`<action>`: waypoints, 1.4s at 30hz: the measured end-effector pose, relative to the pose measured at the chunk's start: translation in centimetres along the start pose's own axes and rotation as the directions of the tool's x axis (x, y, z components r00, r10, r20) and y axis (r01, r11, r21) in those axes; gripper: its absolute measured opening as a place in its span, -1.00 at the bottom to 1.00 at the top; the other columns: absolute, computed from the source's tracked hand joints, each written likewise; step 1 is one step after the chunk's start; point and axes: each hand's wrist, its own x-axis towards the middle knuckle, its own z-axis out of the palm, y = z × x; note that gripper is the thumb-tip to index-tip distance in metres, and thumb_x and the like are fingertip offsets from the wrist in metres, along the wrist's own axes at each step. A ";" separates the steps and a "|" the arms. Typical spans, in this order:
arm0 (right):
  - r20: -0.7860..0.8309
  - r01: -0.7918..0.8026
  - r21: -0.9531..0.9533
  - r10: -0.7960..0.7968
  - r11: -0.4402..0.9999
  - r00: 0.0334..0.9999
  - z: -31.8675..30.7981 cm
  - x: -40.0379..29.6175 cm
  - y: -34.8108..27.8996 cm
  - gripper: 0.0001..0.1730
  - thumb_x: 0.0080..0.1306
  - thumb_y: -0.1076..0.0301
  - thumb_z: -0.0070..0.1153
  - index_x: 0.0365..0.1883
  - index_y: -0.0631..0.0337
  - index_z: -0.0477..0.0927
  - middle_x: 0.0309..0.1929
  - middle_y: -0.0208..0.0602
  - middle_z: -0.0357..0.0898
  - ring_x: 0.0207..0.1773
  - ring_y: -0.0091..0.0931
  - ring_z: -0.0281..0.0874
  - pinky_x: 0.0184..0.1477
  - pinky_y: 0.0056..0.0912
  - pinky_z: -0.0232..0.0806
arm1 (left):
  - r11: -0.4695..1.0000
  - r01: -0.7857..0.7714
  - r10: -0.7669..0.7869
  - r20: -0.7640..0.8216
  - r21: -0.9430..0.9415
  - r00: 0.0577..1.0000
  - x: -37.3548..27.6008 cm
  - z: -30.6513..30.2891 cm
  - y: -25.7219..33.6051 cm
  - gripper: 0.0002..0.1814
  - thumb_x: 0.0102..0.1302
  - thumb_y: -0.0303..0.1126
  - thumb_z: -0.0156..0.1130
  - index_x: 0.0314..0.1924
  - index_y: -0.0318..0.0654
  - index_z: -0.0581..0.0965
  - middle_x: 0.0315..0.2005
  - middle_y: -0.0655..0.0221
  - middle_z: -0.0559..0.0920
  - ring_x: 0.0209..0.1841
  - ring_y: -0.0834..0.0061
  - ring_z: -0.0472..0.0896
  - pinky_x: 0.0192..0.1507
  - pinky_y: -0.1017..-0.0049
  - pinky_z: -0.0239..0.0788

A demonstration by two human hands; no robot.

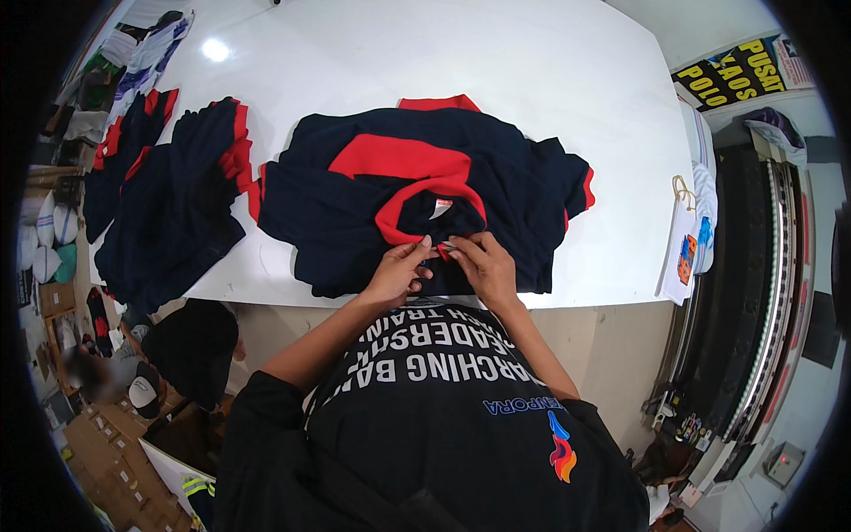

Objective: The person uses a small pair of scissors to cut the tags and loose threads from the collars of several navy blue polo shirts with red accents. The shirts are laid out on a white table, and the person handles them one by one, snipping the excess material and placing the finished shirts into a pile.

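A navy polo shirt (525, 173) with a red collar (397, 207) and red sleeve trim lies in front of me, its collar opening towards me. Inside the neck a white label (441, 208) shows. My left hand (401, 271) pinches the collar's front end between thumb and forefinger. Opposite it, almost touching, my right hand (490, 267) pinches the red edge at the top of the placket. Something thin and greyish shows between the fingertips, too small to name. More navy cloth with a red panel (399, 158) lies beneath and behind the collar.
Other folded navy-and-red shirts (169, 199) lie on the white table (565, 60) to the left. Printed sheets or bags (677, 249) hang at its right edge, beside a large dark machine (738, 279). People (143, 386) are low at the left, near cardboard (100, 459).
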 end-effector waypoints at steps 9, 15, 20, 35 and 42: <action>0.014 -0.087 0.092 0.086 0.992 0.996 0.1 0.2 -0.6 -0.72 0.44 0.34 0.46 0.10 0.04 0.87 -0.19 -0.33 0.66 -0.24 -0.32 0.70 -0.21 -0.23 0.53 | 1.000 0.020 -0.020 -0.005 0.014 1.000 -0.6 0.4 0.7 -0.57 0.67 0.09 0.32 0.07 -0.15 0.68 0.04 0.42 0.80 -0.36 0.72 0.63 -0.52 0.69 0.26; 0.016 -0.054 0.096 0.053 0.994 0.998 0.1 0.3 -0.2 -0.74 0.48 0.36 0.44 0.12 0.08 0.87 -0.19 -0.31 0.67 -0.31 -0.38 0.67 -0.23 -0.33 0.51 | 0.998 0.024 -0.027 0.046 0.061 0.999 -0.2 0.0 0.6 -0.45 0.67 0.19 0.26 0.22 -0.17 0.64 0.16 0.44 0.72 -0.28 0.74 0.57 -0.42 0.70 0.25; 0.000 -0.065 0.072 0.065 0.995 0.998 0.4 0.3 -0.1 -0.75 0.44 0.30 0.47 0.06 0.02 0.88 -0.19 -0.34 0.68 -0.23 -0.31 0.72 -0.22 -0.20 0.55 | 0.999 0.031 -0.031 0.012 0.006 0.999 -0.1 0.2 0.5 -0.55 0.66 0.10 0.33 0.10 -0.16 0.66 0.06 0.44 0.79 -0.34 0.72 0.62 -0.50 0.68 0.27; -0.069 0.026 0.019 -0.025 0.999 0.997 0.8 0.3 -0.1 -0.80 0.39 0.37 0.51 -0.02 0.06 0.90 -0.23 -0.35 0.71 -0.27 -0.34 0.72 -0.24 -0.28 0.54 | 0.998 0.051 -0.050 0.007 -0.023 0.999 -0.4 0.3 0.7 -0.55 0.64 0.12 0.35 0.08 -0.14 0.64 0.07 0.44 0.77 -0.31 0.71 0.60 -0.49 0.69 0.24; -0.075 -0.004 0.071 0.009 0.997 0.997 0.9 0.3 -0.2 -0.80 0.38 0.36 0.51 -0.04 0.07 0.89 -0.24 -0.34 0.70 -0.25 -0.32 0.72 -0.22 -0.25 0.54 | 0.998 0.057 -0.057 0.008 -0.032 0.998 -0.4 0.3 0.8 -0.55 0.63 0.12 0.37 0.07 -0.14 0.64 0.07 0.43 0.77 -0.33 0.73 0.59 -0.50 0.69 0.23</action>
